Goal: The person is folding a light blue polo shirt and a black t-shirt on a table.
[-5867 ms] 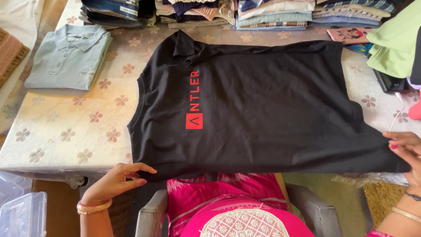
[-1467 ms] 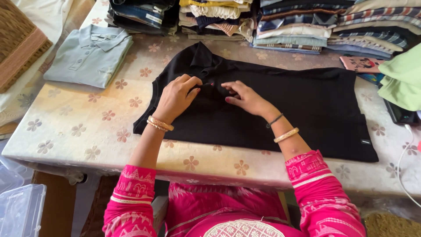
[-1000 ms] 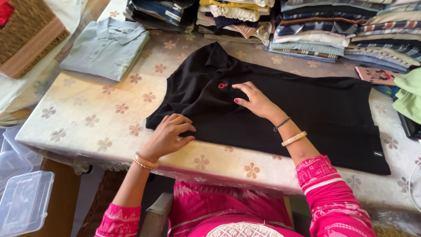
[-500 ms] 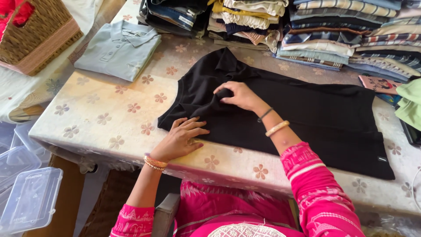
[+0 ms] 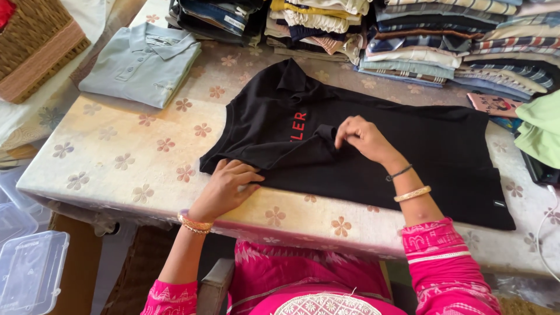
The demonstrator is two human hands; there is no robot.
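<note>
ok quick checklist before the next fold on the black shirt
1. Left hand pinning the near edge of the black shirt: ok, it lies flat on the hem by the table edge.
2. Right hand gripping the folded flap: ok, fingertips pinch the cloth beside the red print.
3. Collar lying flat at the far end: ok, it points toward the clothes stacks.
4. Right half of the shirt smooth: ok, no big wrinkles show.
5. Room to the left: ok, the grey shirt lies apart from the black one.
6. Sleeve tucked under the flap: cannot tell, it is hidden.
</note>
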